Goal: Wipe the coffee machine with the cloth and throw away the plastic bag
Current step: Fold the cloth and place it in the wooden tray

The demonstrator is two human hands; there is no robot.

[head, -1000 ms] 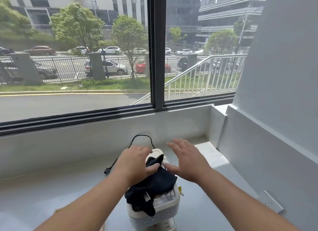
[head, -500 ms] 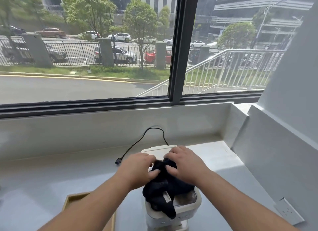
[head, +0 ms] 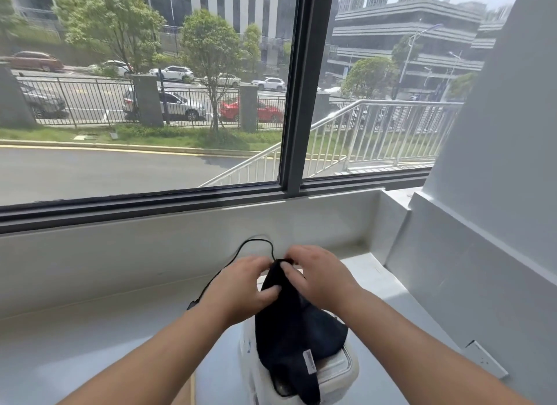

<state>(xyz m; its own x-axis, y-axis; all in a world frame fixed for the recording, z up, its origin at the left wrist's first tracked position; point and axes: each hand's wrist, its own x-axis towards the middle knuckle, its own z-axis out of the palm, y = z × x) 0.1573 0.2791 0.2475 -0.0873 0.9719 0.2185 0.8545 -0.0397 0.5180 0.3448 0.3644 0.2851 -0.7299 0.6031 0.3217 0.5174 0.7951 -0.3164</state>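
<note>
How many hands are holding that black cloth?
2. The left hand pinches the black cloth on its left side. The right hand pinches it near the top on the right. Both are above the white coffee machine. No other hands show.

Two bare hands and forearms are shown. The left hand point(head: 241, 287) and the right hand point(head: 319, 281) are uncovered. The left forearm point(head: 156, 353) and the right forearm point(head: 422, 350) are seen bare along the whole visible length, down to the frame's lower edge. The fingers point(head: 297, 253) are blurred, so finer detail cannot be made out.
</note>
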